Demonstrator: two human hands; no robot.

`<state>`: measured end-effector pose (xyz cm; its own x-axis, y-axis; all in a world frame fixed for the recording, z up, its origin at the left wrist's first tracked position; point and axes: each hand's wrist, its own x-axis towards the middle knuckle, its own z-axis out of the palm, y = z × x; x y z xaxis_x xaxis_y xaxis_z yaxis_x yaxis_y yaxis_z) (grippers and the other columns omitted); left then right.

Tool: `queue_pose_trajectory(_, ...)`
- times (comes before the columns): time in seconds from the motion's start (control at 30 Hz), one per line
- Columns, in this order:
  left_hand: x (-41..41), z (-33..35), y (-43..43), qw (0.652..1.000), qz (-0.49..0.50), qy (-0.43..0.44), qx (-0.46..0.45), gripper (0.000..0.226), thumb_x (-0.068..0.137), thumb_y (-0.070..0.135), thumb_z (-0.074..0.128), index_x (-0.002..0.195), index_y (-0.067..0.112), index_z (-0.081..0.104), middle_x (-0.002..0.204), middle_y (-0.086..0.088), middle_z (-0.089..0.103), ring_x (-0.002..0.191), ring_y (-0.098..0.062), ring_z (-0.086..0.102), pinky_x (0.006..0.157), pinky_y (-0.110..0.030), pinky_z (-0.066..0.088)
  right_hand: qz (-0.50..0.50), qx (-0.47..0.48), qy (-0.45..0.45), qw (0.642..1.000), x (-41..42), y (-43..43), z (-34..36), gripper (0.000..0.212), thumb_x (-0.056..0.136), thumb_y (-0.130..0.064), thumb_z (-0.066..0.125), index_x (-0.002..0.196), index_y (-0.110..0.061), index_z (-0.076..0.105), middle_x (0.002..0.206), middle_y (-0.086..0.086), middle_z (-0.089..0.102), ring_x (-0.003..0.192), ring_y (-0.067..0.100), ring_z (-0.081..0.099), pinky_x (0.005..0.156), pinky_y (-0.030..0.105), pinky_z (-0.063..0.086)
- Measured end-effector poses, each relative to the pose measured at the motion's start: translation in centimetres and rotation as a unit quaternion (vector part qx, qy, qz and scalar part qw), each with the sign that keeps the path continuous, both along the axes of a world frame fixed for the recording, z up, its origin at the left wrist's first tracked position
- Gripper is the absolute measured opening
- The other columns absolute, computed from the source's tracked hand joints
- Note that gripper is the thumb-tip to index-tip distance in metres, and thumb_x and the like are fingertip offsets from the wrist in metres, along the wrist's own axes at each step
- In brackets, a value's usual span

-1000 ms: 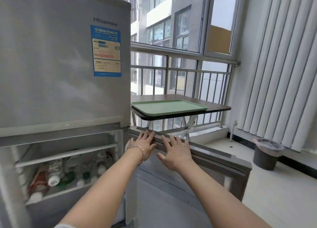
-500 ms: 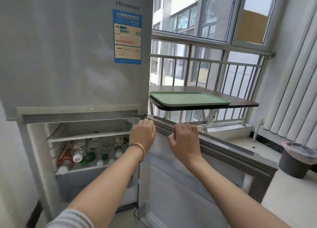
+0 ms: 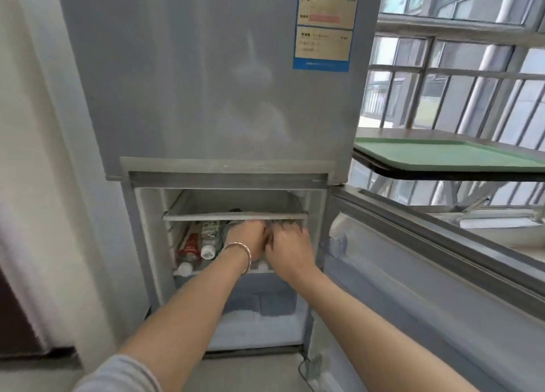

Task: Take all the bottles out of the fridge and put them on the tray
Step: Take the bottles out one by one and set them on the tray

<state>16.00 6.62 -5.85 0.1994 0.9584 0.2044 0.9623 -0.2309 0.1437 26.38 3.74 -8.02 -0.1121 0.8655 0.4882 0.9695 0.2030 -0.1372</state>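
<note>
Both arms reach into the open bottom part of the fridge. The left hand and the right hand are side by side on the lower shelf, fingers curled down over something. I cannot tell what they are holding, because the hands hide it.

Beside the left hand lie a red-label bottle and a white-cap bottle, on their sides, caps facing out. They look packed close, so pulling one could make the others roll off the shelf.

Farther right, the green tray sits empty on a small table. The open fridge door stands between, so a bottle could bump it.
</note>
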Motion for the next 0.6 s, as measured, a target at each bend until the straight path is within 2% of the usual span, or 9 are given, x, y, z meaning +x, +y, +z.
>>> queue_pose_trajectory(0.13,-2.1,-4.2,4.9,0.998,-0.014,0.009,-0.060,0.032,0.097,0.025,0.036,0.106,0.011,0.063,0.112,-0.018,0.067,0.102,-0.035,0.064,0.077,-0.035,0.050,-0.051,-0.120,0.020,0.991,-0.8,5.8,-4.9,0.037,0.090,-0.021,0.049,0.125,-0.012,0.057,0.127,0.013,0.059,0.117,0.031,0.054,0.100,0.039,0.037)
queue_pose_trajectory(0.3,-3.8,-10.2,9.2,0.996,-0.032,0.009,-0.081,0.034,0.096,0.029,0.039,0.119,0.016,0.059,0.116,-0.016,0.067,0.101,-0.033,0.065,0.081,-0.034,0.051,-0.086,-0.274,0.092,0.953,-1.1,10.7,-10.4,0.048,0.093,-0.022,0.049,0.140,-0.014,0.042,0.138,0.014,0.051,0.123,0.032,0.052,0.101,0.037,0.045)
queue_pose_trajectory(0.4,-4.5,-12.7,11.0,0.997,-0.057,0.013,-0.058,0.048,0.094,0.032,0.041,0.142,0.027,0.038,0.141,-0.008,0.051,0.120,-0.030,0.055,0.097,-0.036,0.047,-0.072,-0.342,0.070,0.934,-0.9,12.9,-12.4,0.065,0.099,-0.027,0.043,0.155,-0.029,0.011,0.159,0.021,0.015,0.141,0.037,0.030,0.115,0.042,0.030)
queue_pose_trajectory(0.43,-4.6,-13.3,11.3,0.996,-0.067,0.019,-0.050,0.055,0.094,0.032,0.042,0.148,0.030,0.028,0.150,-0.005,0.041,0.131,-0.028,0.047,0.104,-0.037,0.041,-0.074,-0.345,0.070,0.933,-0.9,13.4,-12.8,0.066,0.099,-0.025,0.043,0.155,-0.031,0.008,0.159,0.023,0.008,0.142,0.038,0.027,0.116,0.041,0.027)
queue_pose_trajectory(0.47,-4.6,-13.6,11.5,0.996,-0.071,0.027,-0.046,0.059,0.095,0.032,0.042,0.150,0.031,0.021,0.155,-0.003,0.033,0.139,-0.026,0.037,0.110,-0.038,0.033,-0.076,-0.330,0.082,0.937,-0.8,13.8,-13.3,0.066,0.099,-0.021,0.044,0.155,-0.030,0.011,0.158,0.025,0.013,0.140,0.038,0.031,0.114,0.039,0.029)
queue_pose_trajectory(0.53,-4.7,-13.8,11.7,0.996,-0.073,0.041,-0.041,0.062,0.096,0.032,0.041,0.152,0.031,0.015,0.159,0.001,0.024,0.146,-0.021,0.024,0.114,-0.038,0.022,-0.089,-0.266,0.109,0.954,-0.9,14.0,-13.9,0.058,0.096,-0.012,0.048,0.149,-0.023,0.027,0.144,0.022,0.035,0.124,0.035,0.048,0.102,0.032,0.041)
queue_pose_trajectory(0.6,-4.6,-13.9,11.8,0.995,-0.076,0.044,-0.037,0.063,0.096,0.032,0.042,0.152,0.030,0.013,0.160,0.002,0.021,0.147,-0.019,0.020,0.114,-0.038,0.020,-0.105,-0.206,0.126,0.965,-1.0,13.6,-14.1,0.051,0.091,-0.006,0.053,0.138,-0.020,0.038,0.133,0.017,0.042,0.110,0.030,0.054,0.090,0.032,0.048)
